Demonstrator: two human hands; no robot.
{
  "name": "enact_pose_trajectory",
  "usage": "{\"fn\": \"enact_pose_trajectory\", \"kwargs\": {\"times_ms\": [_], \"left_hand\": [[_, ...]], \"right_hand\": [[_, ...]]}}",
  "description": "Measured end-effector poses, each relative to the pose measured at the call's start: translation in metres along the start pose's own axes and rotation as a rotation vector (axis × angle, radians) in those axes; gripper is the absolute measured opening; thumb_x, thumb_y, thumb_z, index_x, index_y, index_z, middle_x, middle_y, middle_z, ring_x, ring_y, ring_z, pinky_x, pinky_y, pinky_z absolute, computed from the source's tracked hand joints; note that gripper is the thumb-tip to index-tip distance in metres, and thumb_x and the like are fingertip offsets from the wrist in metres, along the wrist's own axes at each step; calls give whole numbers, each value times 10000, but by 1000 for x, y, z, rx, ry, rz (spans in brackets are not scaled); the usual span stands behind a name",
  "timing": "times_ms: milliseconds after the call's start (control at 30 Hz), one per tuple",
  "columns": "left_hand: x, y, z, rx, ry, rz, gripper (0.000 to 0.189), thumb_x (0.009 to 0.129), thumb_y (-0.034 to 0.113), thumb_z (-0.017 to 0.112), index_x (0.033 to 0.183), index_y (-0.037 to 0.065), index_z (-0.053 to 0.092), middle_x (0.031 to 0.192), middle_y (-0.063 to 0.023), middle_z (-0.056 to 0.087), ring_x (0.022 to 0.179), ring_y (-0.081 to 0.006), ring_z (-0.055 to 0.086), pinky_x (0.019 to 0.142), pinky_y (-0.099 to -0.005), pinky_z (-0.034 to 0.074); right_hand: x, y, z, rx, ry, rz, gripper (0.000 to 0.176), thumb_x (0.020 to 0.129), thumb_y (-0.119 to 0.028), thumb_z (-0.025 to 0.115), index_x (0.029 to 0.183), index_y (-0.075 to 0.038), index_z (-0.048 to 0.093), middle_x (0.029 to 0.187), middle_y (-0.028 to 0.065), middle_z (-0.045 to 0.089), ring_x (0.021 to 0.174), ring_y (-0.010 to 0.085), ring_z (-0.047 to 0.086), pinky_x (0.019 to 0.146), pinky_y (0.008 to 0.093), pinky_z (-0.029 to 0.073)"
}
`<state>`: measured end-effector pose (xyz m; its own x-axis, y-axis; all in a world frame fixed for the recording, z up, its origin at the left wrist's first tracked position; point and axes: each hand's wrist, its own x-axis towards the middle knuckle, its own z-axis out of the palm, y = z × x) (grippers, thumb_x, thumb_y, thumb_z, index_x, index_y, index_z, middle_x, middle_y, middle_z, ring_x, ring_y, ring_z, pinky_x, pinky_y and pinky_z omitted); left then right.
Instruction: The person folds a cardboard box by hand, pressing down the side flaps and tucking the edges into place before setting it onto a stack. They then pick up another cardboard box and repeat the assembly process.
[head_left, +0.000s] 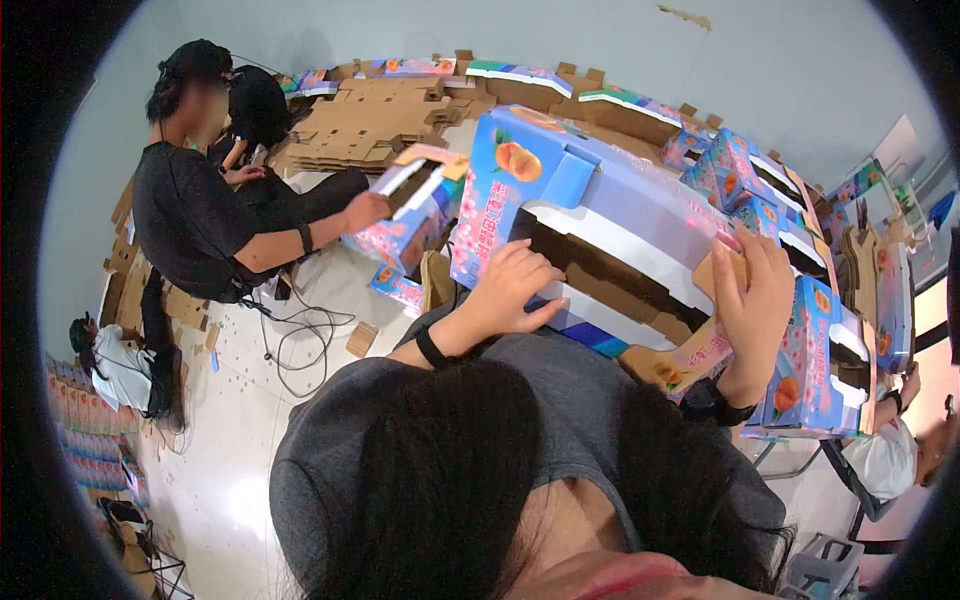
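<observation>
Head camera: a peach carton sits at the centre of the frame, running out toward 2 o'clock, right against the wearer's grey-shirted chest. It is a long blue box printed with orange peaches and pink blossom. Its upper face is open, showing a dark brown cardboard inside crossed by white flaps.

The left hand, with a black band on its wrist, lies on the near white flap at the carton's 9 o'clock end, fingers bent and pressing down. Whether the fingertips hook round the edge cannot be made out. The right hand is at 3 o'clock, fingers closed over a brown flap that stands up from the carton's edge.

The carton's near corner is hidden behind the wearer's hair and shoulder. At 10 o'clock a co-worker in black holds a second printed carton. Flat cardboard blanks are stacked at 12 o'clock, and more assembled cartons stand at 3 o'clock, bent by the lens. At 4 o'clock a person in white is cut off by the rim.
</observation>
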<state>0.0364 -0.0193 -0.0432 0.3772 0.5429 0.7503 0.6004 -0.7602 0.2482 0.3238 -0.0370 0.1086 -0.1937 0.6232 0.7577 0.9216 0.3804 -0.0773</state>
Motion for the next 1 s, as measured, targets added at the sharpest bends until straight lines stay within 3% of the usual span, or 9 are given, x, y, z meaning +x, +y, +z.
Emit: {"fn": "enact_pose_trajectory", "kwargs": {"times_ms": [133, 267, 467, 1000], "left_hand": [[-1, -2, -3, -29, -52, -13, 270, 769, 287, 737, 944, 101, 650, 851, -64, 608, 896, -265, 599, 1022, -463, 391], [0, -1, -4, -42, -54, -9, 269, 775, 277, 730, 936, 88, 627, 848, -76, 588, 900, -280, 588, 1012, -468, 404], [1, -5, -3, -43, -53, -4, 271, 775, 282, 742, 958, 102, 653, 860, -67, 607, 908, -265, 598, 1027, -463, 378], [1, -4, -4, -45, -78, -9, 272, 790, 285, 729, 973, 100, 650, 876, -69, 608, 913, -268, 597, 1019, -460, 377]], "right_hand": [[9, -8, -4, 33, 0, 87, 236, 845, -247, 718, 827, -15, 678, 770, 101, 564, 758, 278, 562, 684, 372, 433], [17, -11, 6, 12, 52, 130, 297, 838, -251, 725, 686, -14, 631, 716, 98, 528, 737, 268, 555, 650, 365, 427], [17, -4, 19, -7, 94, 239, 305, 843, -276, 715, 697, -24, 622, 734, 93, 543, 726, 270, 558, 634, 374, 435], [13, -3, 20, -144, 91, 126, 249, 887, -281, 643, 791, -52, 671, 853, 76, 606, 796, 272, 563, 687, 381, 451]]}}
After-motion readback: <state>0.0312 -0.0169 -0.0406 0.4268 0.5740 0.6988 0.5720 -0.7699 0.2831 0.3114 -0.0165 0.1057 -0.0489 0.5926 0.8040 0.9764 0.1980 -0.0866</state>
